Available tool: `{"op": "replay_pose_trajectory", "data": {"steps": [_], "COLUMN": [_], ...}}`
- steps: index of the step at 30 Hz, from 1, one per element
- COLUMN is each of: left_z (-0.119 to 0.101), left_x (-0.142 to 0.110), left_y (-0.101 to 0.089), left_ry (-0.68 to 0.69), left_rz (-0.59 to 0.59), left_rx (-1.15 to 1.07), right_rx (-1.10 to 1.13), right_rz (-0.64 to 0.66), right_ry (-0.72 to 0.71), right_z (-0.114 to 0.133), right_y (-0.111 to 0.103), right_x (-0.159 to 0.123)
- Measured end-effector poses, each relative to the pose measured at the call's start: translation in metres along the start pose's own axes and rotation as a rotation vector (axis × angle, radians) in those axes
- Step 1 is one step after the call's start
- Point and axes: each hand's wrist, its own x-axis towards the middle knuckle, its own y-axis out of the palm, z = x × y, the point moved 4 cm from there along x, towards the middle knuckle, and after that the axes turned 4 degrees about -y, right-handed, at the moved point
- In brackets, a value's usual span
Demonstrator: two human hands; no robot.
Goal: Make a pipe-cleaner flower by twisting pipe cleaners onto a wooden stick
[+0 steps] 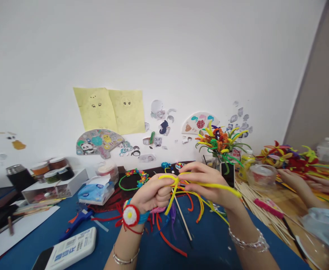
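While the left hand [153, 193] curls shut around yellow pipe cleaners [177, 180], the right hand [206, 183] pinches them between thumb and fingers. A wooden stick [183, 221] runs just below them.

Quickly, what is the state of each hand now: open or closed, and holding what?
Left hand: closed, holding the yellow pipe cleaner.
Right hand: closed in a pinch on the same yellow pipe cleaner.

White wall [164, 48] bearing yellow paper sheets [109, 110], paper fan [99, 142]; beige panel [316, 75] at right.
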Motion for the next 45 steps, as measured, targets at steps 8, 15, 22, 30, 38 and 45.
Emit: {"op": "replay_pose_trajectory", "data": {"steps": [8, 15, 22, 30, 38, 45], "left_z": [0.012, 0.014, 0.004, -0.025, -0.019, -0.01], "left_x": [0.01, 0.012, 0.009, -0.018, -0.028, 0.0], "left_y": [0.002, 0.005, 0.01, 0.027, 0.041, 0.016], "left_ry": [-0.072, -0.084, 0.092, 0.404, 1.137, 0.903], "left_rz": [0.106, 0.067, -0.089, -0.522, -0.568, -0.695], "left_rx": [-0.111, -0.126, 0.122, 0.805, 1.877, 0.919], "right_rx": [0.066, 0.058, 0.095, 0.3, 0.605, -0.052], "right_rz": [0.216, 0.1, -0.089, -0.133, -0.122, -0.581], "right_ry": [-0.098, -0.071, 0.075, 0.312, 0.591, 0.238], "right_z": [0.003, -0.008, 0.003, -0.003, -0.017, -0.016], "right_y": [0.003, 0.001, -0.002, 0.002, 0.017, 0.009], "right_x": [-0.001, -0.006, -0.001, -0.002, -0.004, -0.006]}}
